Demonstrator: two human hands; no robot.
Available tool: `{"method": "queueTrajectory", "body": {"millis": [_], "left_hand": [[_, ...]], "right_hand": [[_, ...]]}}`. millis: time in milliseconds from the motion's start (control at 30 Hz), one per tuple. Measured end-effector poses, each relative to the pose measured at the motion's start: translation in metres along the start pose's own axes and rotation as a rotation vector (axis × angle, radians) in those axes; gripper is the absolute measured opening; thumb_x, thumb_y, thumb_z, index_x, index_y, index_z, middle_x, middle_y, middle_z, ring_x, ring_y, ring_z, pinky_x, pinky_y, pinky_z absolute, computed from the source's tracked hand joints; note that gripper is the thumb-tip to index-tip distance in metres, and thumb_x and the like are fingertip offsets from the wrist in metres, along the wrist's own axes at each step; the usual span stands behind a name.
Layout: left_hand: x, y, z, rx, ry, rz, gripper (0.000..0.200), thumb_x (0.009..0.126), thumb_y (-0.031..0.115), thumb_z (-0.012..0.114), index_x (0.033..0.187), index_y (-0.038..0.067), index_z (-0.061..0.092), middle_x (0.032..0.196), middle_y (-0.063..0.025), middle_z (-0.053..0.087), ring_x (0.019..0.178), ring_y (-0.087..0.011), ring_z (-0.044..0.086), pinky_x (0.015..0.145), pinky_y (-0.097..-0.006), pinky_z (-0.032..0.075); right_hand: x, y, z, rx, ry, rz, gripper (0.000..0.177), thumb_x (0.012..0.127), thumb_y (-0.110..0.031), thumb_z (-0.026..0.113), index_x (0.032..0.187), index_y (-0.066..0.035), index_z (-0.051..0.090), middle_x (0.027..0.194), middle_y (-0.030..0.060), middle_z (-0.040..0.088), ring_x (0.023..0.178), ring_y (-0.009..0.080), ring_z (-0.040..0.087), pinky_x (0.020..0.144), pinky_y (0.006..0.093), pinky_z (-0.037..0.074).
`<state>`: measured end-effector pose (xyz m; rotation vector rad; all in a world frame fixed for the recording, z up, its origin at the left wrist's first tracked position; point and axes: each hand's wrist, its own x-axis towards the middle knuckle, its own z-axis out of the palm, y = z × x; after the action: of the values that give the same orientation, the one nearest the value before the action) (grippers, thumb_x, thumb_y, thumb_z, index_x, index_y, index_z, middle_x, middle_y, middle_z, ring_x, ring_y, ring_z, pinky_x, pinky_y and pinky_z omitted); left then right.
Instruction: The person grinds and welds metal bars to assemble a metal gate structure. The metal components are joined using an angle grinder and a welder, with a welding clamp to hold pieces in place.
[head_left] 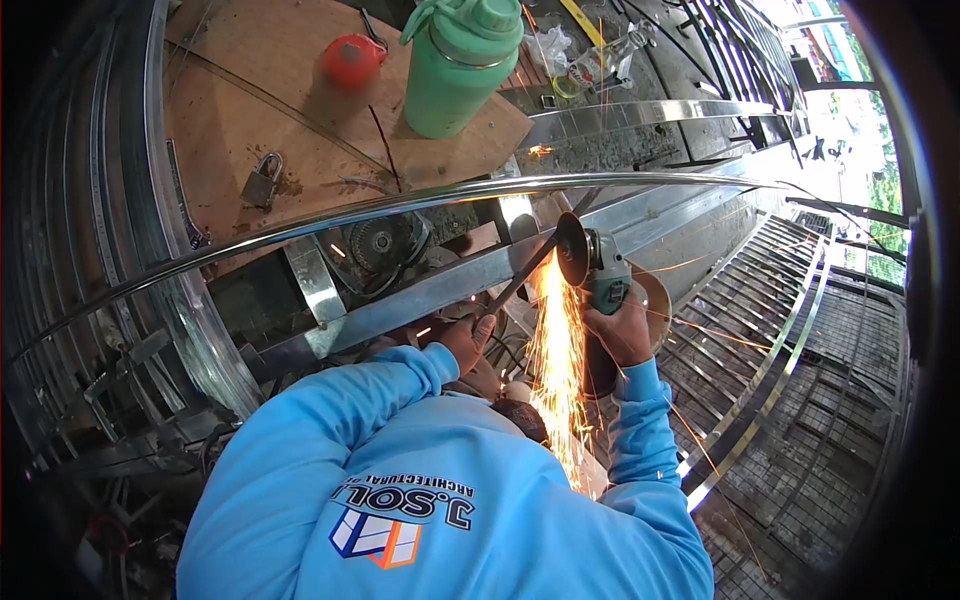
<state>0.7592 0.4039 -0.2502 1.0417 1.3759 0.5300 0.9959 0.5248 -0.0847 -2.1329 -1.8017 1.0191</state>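
Observation:
My right hand (624, 328) is wrapped round the body of a green angle grinder (606, 280). The grinder's disc (573, 250) meets a thin dark metal bar (520, 274). A dense stream of orange sparks (560, 350) pours from the contact down toward my body. Closed round the near end of that bar is my left hand (467, 343), beside a square metal tube (400, 308) that runs across in front of me. Part of the grinder is hidden behind my right hand.
A long polished pipe (400, 205) crosses ahead of me. On the plywood (225, 110) stand a green bottle (450, 85), a red round object (352, 62) and a padlock (262, 182). Metal lengths stack at left; a barred metal frame (745, 320) lies at right.

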Motion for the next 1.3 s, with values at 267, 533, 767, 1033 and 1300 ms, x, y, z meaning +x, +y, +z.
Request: {"method": "queueTrajectory", "body": {"millis": [267,533,767,1033,1300], "left_hand": [[0.000,-0.001,0.000,0.039,0.021,0.022,0.075,0.104,0.066,0.037,0.114,-0.003,0.066,0.105,-0.0309,0.069,0.103,-0.0500,0.065,0.092,-0.0511,0.051],[0.005,-0.011,0.003,-0.027,-0.039,-0.006,0.075,0.104,0.067,0.038,0.116,-0.003,0.065,0.107,-0.0305,0.069,0.103,-0.0493,0.065,0.093,-0.0507,0.051],[-0.001,0.004,-0.002,0.053,0.045,0.051,0.074,0.104,0.066,0.038,0.116,-0.002,0.065,0.107,-0.0295,0.070,0.104,-0.0488,0.065,0.094,-0.0510,0.051],[0.001,0.002,-0.004,0.131,-0.007,0.015,0.078,0.104,0.067,0.038,0.123,-0.005,0.064,0.113,-0.0309,0.069,0.109,-0.0483,0.065,0.097,-0.0485,0.051],[0.007,-0.018,0.006,0.011,-0.016,0.004,0.073,0.104,0.065,0.039,0.117,-0.001,0.066,0.107,-0.0288,0.070,0.102,-0.0479,0.066,0.092,-0.0501,0.051]], "right_hand": [[0.003,0.017,0.006,0.092,-0.003,-0.028,0.065,0.070,-0.023,0.083,0.123,0.004,0.057,0.098,0.0197,0.074,0.090,0.0339,0.073,0.082,0.0423,0.057],[0.003,0.029,0.008,-0.081,0.042,-0.148,0.061,0.070,-0.021,0.081,0.121,0.006,0.058,0.097,0.0197,0.073,0.088,0.0319,0.073,0.080,0.0410,0.057],[-0.001,0.010,0.005,0.110,-0.009,0.033,0.064,0.069,-0.019,0.082,0.124,0.004,0.057,0.099,0.0156,0.074,0.088,0.0273,0.072,0.081,0.0386,0.056],[-0.004,0.008,0.002,0.017,-0.025,0.053,0.066,0.070,-0.016,0.081,0.127,0.003,0.056,0.105,0.0167,0.072,0.093,0.0274,0.070,0.083,0.0398,0.056],[-0.003,0.007,0.003,0.113,-0.056,0.069,0.067,0.070,-0.020,0.082,0.127,0.003,0.056,0.106,0.0149,0.072,0.094,0.0280,0.070,0.084,0.0390,0.055]]}}
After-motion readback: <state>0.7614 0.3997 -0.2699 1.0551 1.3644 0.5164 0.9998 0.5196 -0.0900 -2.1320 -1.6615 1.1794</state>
